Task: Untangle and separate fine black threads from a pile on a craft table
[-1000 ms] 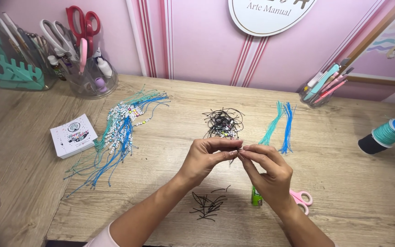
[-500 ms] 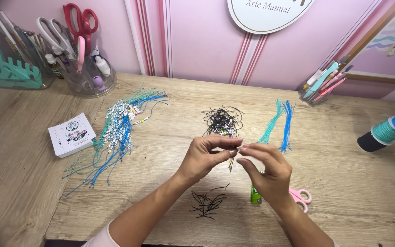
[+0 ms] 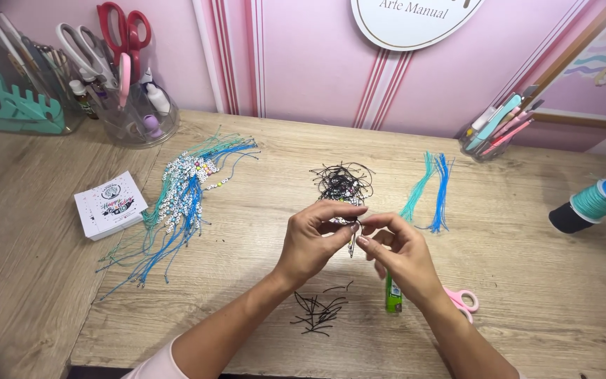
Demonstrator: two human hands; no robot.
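Mid-desk, left hand (image 3: 313,242) and right hand (image 3: 401,256) are pinching a thin black cord (image 3: 353,242); light, limp, best held near its ends.

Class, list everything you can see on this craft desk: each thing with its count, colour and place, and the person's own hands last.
black cord: one, pinched between both hands
beaded bracelets: a pile, blue and teal cords with white beads, left of centre
card stack: one, white, far left
black cord tangle: one, behind the hands
cord offcuts: several, black, near edge
loose cords: two bunches, teal and blue, right of centre
lighter: one, green, under right hand
small scissors: one, pink, beside lighter
left hand: one
right hand: one
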